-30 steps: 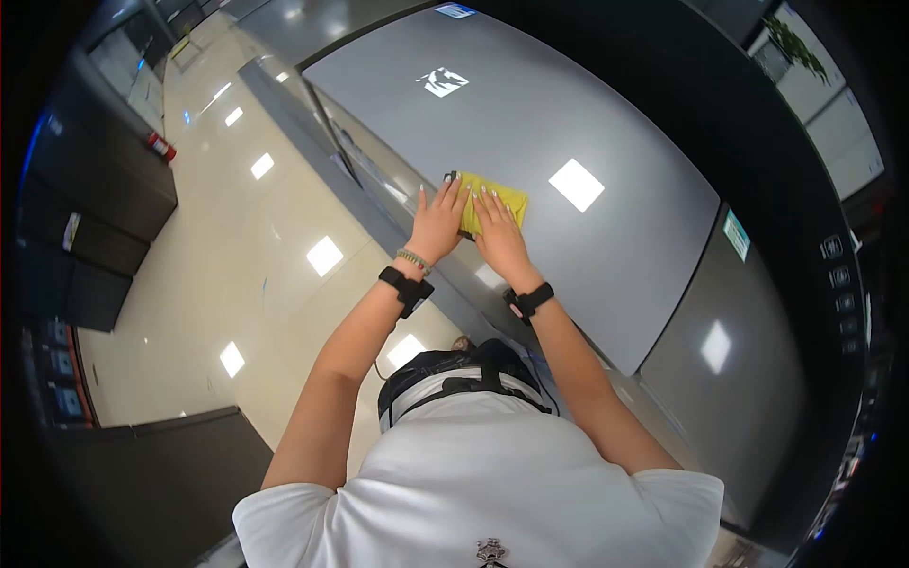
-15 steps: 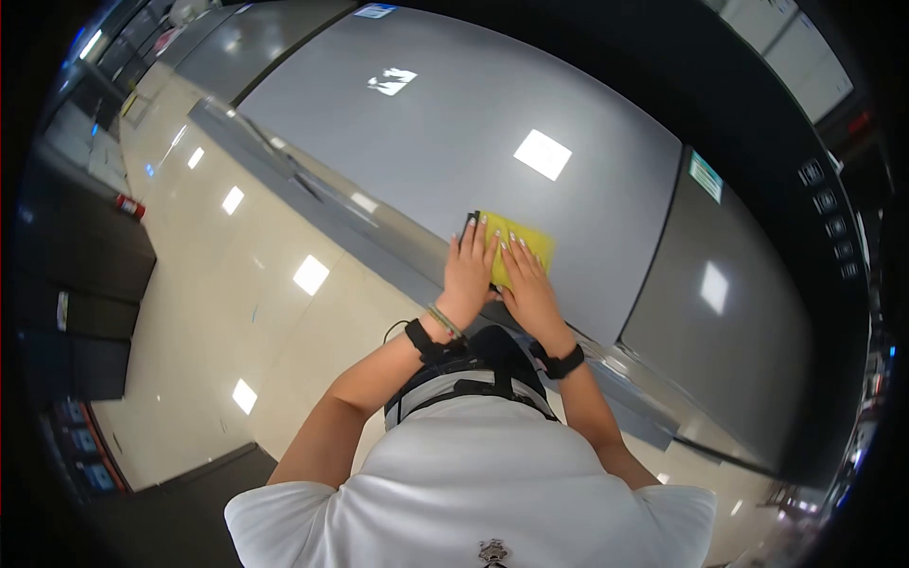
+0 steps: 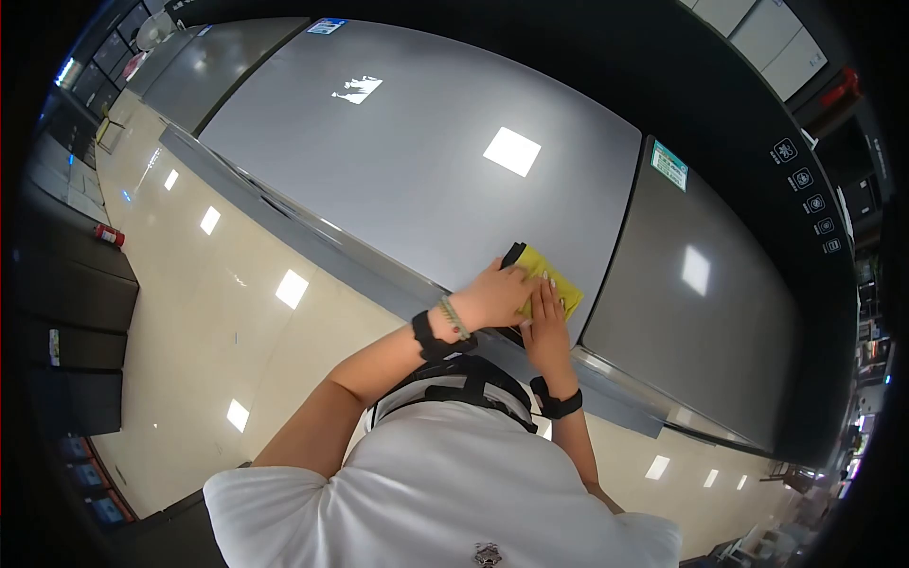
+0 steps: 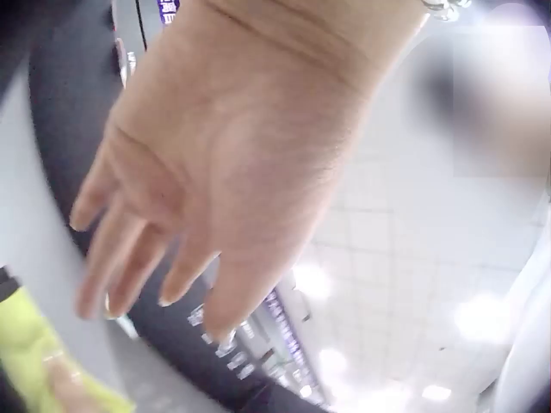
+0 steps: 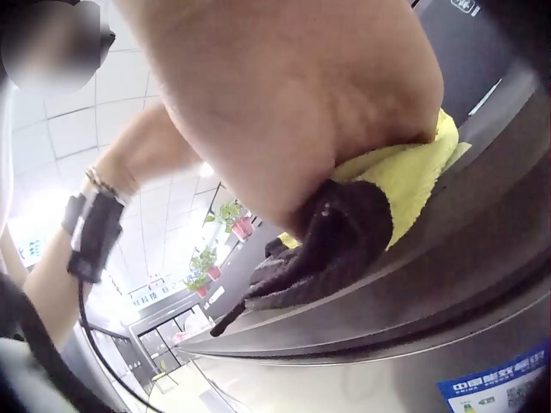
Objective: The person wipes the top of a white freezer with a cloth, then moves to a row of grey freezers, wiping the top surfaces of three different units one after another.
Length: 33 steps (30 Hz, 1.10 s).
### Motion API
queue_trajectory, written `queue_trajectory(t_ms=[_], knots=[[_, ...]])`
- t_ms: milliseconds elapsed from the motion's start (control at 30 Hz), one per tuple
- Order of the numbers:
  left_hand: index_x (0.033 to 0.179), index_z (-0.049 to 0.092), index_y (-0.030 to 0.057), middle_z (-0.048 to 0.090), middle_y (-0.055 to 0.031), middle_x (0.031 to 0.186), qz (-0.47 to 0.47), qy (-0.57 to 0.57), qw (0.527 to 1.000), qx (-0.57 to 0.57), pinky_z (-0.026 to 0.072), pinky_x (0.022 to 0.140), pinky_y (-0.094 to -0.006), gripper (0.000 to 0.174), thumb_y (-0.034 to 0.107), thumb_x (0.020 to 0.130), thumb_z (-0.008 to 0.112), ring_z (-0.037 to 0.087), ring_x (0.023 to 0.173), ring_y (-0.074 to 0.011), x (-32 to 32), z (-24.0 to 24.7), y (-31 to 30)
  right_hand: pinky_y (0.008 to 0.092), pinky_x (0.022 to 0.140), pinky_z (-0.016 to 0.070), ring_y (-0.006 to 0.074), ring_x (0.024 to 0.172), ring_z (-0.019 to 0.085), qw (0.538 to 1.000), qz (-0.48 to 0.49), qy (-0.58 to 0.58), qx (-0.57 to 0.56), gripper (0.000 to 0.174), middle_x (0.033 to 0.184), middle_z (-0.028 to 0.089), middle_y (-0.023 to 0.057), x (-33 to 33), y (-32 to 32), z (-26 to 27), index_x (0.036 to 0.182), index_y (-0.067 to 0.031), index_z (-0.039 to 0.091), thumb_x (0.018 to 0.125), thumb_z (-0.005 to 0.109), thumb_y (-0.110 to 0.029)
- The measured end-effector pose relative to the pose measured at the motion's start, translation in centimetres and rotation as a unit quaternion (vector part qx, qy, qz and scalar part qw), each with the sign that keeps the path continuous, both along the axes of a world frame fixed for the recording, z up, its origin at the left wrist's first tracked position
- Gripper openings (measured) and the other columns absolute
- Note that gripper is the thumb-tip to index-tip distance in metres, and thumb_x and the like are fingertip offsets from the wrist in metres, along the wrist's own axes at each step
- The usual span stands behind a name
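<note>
A yellow cloth with a black side (image 3: 561,282) lies on a glossy grey panel (image 3: 417,189), close to its front edge. My right hand (image 3: 548,336) presses on the cloth with straight fingers. The right wrist view shows the yellow cloth (image 5: 417,185) bunched under the palm, its dark part folded near the thumb. My left hand (image 3: 497,295) overlaps the cloth's left side in the head view. From the left wrist, that hand (image 4: 241,155) appears lifted off the cloth, its fingers loose and holding nothing.
To the right, past a dark seam, is a darker grey panel (image 3: 696,275) with a label (image 3: 669,166). A black wall with white icons (image 3: 803,180) rises behind. Shiny tiled floor (image 3: 218,312) runs along the front, with a fire extinguisher (image 3: 109,235) at far left.
Both hands and the cloth have slid right along the panel, toward the seam and front edge. My left hand, earlier flat on the cloth, has turned sideways and come away from it.
</note>
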<state>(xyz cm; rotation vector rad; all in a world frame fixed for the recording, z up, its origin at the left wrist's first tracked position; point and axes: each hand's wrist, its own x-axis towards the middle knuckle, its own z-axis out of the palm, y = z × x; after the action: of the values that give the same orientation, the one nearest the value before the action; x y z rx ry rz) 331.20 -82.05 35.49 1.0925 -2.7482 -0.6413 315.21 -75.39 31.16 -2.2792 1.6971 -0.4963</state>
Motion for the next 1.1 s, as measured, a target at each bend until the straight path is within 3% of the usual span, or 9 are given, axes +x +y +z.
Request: queue_trajectory(t_ms=[233,300,333,433,467,567,667,1033,1100], knots=[[0.073,0.059,0.0120,0.066,-0.0081,0.083,0.016,0.479,0.841,-0.251,0.0448,0.061,-0.0279,0.003,0.014,0.074,0.062,0.060,0.066,-0.0144,8.7,21.7,6.1,0.0474,0.105,0.0260,0.0325,0.133,0.024,0.998,-0.041,0.042,-0.006,0.061,0.144,0.025,0.0162,3.9,-2.1,-0.9,0.137,-0.0017,0.029,0.084,0.054,-0.019],[0.062,0.054,0.0145,0.063,-0.0008,0.069,0.064,0.478,0.798,-0.362,0.0423,0.057,-0.0229,0.011,0.013,0.069,0.063,0.056,0.060,-0.0125,11.3,22.7,7.3,0.0475,0.105,0.0254,0.0319,0.133,0.024,0.998,-0.022,0.059,-0.011,0.062,0.144,0.024,0.0156,7.5,-2.9,-0.2,0.137,-0.0026,0.029,0.084,0.055,-0.021],[0.059,0.057,0.0027,0.058,-0.0099,0.062,0.071,0.563,0.718,-0.402,0.0476,0.054,-0.0209,0.012,0.007,0.050,0.064,0.056,0.053,-0.0151,11.4,22.8,6.8,0.0477,0.106,0.0248,0.0320,0.133,0.024,0.999,-0.004,0.045,-0.009,0.063,0.144,0.024,0.0156,9.6,-3.4,-0.1,0.137,-0.0031,0.029,0.083,0.056,-0.021],[0.063,0.059,0.0097,0.060,-0.0018,0.063,0.023,0.534,0.773,-0.341,0.0427,0.045,-0.0282,0.022,0.030,0.060,0.064,0.057,0.053,-0.0195,16.2,23.6,6.6,0.0476,0.107,0.0213,0.0324,0.134,0.022,0.999,0.045,0.016,0.005,0.061,0.145,0.023,0.0156,16.7,-5.2,0.4,0.138,-0.0029,0.028,0.085,0.053,-0.020],[0.058,0.056,0.0093,0.054,0.0002,0.055,-0.097,0.560,0.632,-0.528,0.0425,0.047,-0.0271,0.014,0.023,0.059,0.057,0.052,0.049,-0.0187,16.3,22.8,3.4,0.0476,0.107,0.0213,0.0324,0.134,0.022,0.999,0.048,0.017,0.009,0.061,0.145,0.023,0.0156,19.0,-5.9,0.2,0.138,-0.0029,0.028,0.085,0.053,-0.020],[0.060,0.056,0.0025,0.058,-0.0116,0.064,-0.007,0.506,0.758,-0.411,0.0458,0.051,-0.0212,0.014,0.011,0.052,0.062,0.056,0.055,-0.0155,20.5,22.5,4.8,0.0473,0.106,0.0251,0.0319,0.133,0.025,0.994,0.094,-0.005,-0.051,0.061,0.144,0.025,0.0161,24.9,-9.6,-0.5,0.136,-0.0031,0.032,0.083,0.057,-0.020],[0.065,0.057,0.0011,0.056,-0.0113,0.064,-0.111,0.486,0.835,-0.234,0.0446,0.052,-0.0244,0.017,0.014,0.055,0.061,0.055,0.057,-0.0166,25.0,23.3,4.8,0.0472,0.106,0.0252,0.0312,0.132,0.026,0.989,0.129,-0.025,-0.060,0.057,0.142,0.029,0.0160,31.0,-12.7,-1.5,0.134,-0.0026,0.035,0.084,0.056,-0.021],[0.055,0.057,0.0163,0.058,0.0025,0.061,0.005,0.554,0.801,-0.228,0.0406,0.049,-0.0228,0.006,0.020,0.057,0.060,0.058,0.056,-0.0148,32.9,24.2,7.1,0.0458,0.106,0.0256,0.0311,0.131,0.030,0.994,0.026,-0.030,-0.099,0.054,0.139,0.034,0.0177,34.3,-11.9,-1.2,0.131,-0.0046,0.039,0.083,0.056,-0.021],[0.061,0.059,0.0147,0.062,-0.0004,0.066,0.192,0.368,0.907,-0.067,0.0430,0.061,-0.0213,0.027,0.036,0.050,0.070,0.062,0.072,-0.0181,34.2,26.8,10.1,0.0456,0.106,0.0257,0.0317,0.130,0.030,0.996,-0.008,-0.011,-0.093,0.055,0.139,0.034,0.0185,32.3,-9.8,-1.1,0.132,-0.0046,0.038,0.082,0.057,-0.019]])
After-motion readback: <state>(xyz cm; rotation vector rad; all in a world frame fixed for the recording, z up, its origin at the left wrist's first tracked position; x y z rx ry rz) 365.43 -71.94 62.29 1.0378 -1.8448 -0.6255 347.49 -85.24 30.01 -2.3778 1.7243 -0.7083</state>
